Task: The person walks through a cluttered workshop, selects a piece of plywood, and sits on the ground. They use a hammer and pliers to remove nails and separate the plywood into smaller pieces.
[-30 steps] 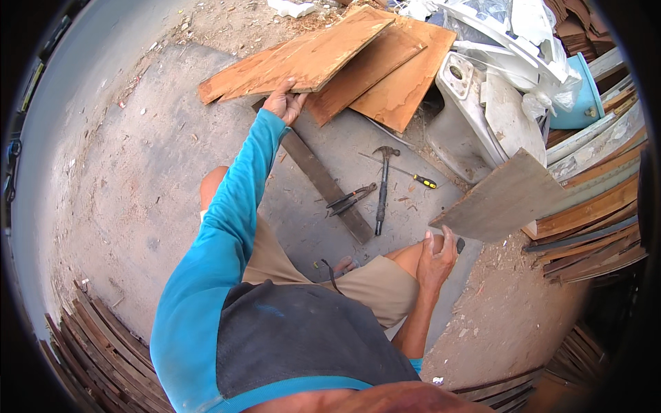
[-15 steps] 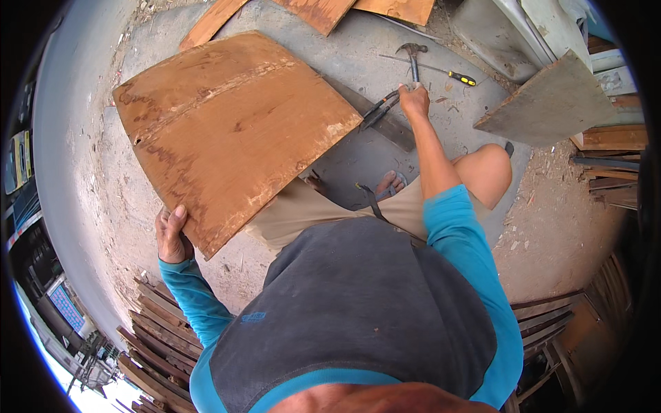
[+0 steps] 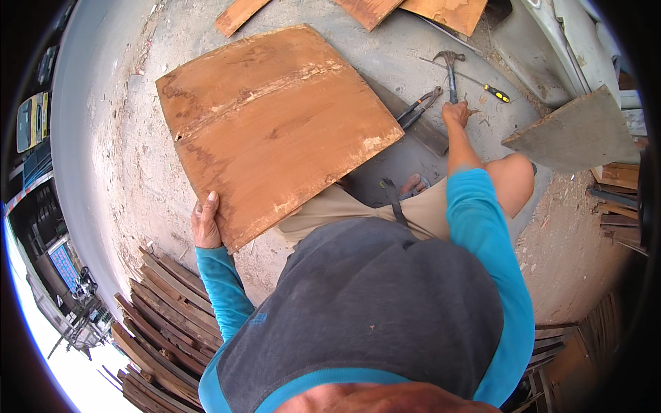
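A large brown plywood panel (image 3: pixel 275 131), stained and with a rough pale stripe across it, lies slanted over my left leg. My left hand (image 3: pixel 206 221) grips its near left edge, thumb on top and the other fingers hidden below. Out to the right, my right hand (image 3: pixel 455 113) is closed round the handle end of a claw hammer (image 3: pixel 452 72), whose head points away from me. Just left of that hand, pincers (image 3: pixel 418 110) with dark and orange handles rest on a dark flat bar (image 3: pixel 428 136), which runs partly under the panel.
A yellow-and-black screwdriver (image 3: pixel 496 93) lies right of the hammer. A grey board (image 3: pixel 575 134) leans at the right. More brown plywood pieces (image 3: pixel 447 12) lie at the far side. Stacked wood strips (image 3: pixel 162 330) stand behind my left arm.
My right hand has left the pincers and closed on the hammer handle; the pincers now lie free. My left hand keeps its hold on the panel. The whole view has shifted.
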`<state>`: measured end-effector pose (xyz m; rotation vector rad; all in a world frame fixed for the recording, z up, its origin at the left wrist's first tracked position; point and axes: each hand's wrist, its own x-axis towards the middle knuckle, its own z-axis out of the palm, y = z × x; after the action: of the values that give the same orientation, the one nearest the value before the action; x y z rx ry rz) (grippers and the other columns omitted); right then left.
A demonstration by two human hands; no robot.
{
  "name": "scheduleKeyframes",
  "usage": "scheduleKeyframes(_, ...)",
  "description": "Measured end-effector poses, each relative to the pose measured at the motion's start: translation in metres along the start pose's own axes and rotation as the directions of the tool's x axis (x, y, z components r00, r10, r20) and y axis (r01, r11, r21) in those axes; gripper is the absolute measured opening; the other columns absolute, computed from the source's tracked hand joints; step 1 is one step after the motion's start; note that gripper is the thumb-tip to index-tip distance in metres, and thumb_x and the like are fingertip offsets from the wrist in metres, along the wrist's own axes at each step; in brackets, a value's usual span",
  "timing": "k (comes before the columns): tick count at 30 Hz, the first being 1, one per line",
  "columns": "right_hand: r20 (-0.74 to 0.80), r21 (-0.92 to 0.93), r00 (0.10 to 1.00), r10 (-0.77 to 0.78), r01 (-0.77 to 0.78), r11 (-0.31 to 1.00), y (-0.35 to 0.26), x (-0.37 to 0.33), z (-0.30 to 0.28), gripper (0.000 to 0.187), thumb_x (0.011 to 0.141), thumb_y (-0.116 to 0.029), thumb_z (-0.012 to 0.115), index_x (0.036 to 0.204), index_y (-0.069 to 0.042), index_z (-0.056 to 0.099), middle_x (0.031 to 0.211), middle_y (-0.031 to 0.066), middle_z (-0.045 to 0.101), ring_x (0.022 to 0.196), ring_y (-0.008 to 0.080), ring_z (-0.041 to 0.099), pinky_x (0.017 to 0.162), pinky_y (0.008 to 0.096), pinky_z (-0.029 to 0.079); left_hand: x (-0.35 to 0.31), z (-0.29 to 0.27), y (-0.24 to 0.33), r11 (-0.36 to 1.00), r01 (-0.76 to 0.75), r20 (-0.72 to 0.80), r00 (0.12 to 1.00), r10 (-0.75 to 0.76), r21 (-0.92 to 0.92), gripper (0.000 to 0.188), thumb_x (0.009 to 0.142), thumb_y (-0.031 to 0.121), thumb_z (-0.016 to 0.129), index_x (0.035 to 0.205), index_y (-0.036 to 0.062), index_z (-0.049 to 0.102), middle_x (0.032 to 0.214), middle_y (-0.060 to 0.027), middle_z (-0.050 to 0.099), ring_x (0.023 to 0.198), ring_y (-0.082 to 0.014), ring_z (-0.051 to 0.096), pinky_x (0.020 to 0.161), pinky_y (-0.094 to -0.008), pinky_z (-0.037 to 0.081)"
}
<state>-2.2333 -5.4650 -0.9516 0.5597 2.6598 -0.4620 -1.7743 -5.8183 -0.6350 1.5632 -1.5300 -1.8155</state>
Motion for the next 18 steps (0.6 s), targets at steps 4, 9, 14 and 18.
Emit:
scheduleKeyframes(4,-0.002,0.015,0.992,-0.126,0.126,0.992,-0.021,-0.022,-0.023,0.061,0.087,-0.034,0.067,0.131,0.005,0.051,0.133,0.0314,0.053,0.120,0.0440,0.059,0.102,0.0508,0.048,-0.019,0.006,-0.008,0.996,-0.003,0.038,0.999,0.006,-0.090,0.041,0.098,0.019,0.061,0.128,-0.0092,0.056,0.120,-0.0154,0.066,0.104,-0.0213,0.066,0.092,-0.0334,0.052)
scheduleKeyframes(9,0.009,0.291,0.985,-0.174,0.164,0.943,-0.041,-0.056,-0.051,0.061,0.088,-0.046,0.069,0.115,0.008,0.058,0.097,0.0262,0.065,0.095,0.0374,0.065,0.085,0.0472,0.051,-0.041,-0.009,0.000,0.996,0.042,0.059,0.998,-0.037,-0.082,0.043,0.098,0.019,0.060,0.129,-0.0097,0.056,0.121,-0.0157,0.066,0.105,-0.0223,0.066,0.094,-0.0338,0.053)
scheduleKeyframes(14,0.206,0.597,0.933,-0.296,0.119,0.793,-0.075,-0.128,-0.059,0.043,0.096,-0.041,0.065,0.096,0.002,0.057,0.070,0.0053,0.055,0.052,0.0142,0.053,0.046,0.0310,0.047,-0.037,-0.023,-0.008,0.990,0.143,0.113,0.984,-0.141,-0.013,0.046,0.098,0.022,0.060,0.132,-0.0093,0.055,0.122,-0.0162,0.066,0.106,-0.0223,0.066,0.094,-0.0335,0.052)
scheduleKeyframes(18,0.361,0.661,0.840,-0.404,0.075,0.746,-0.086,-0.156,-0.045,0.062,0.098,-0.035,0.062,0.129,0.017,0.048,0.067,0.0067,0.056,0.050,0.0148,0.055,0.044,0.0315,0.046,-0.027,-0.031,-0.026,0.991,0.131,0.127,0.983,-0.134,0.032,0.048,0.098,0.023,0.060,0.133,-0.0094,0.054,0.122,-0.0162,0.065,0.106,-0.0218,0.066,0.094,-0.0327,0.052)
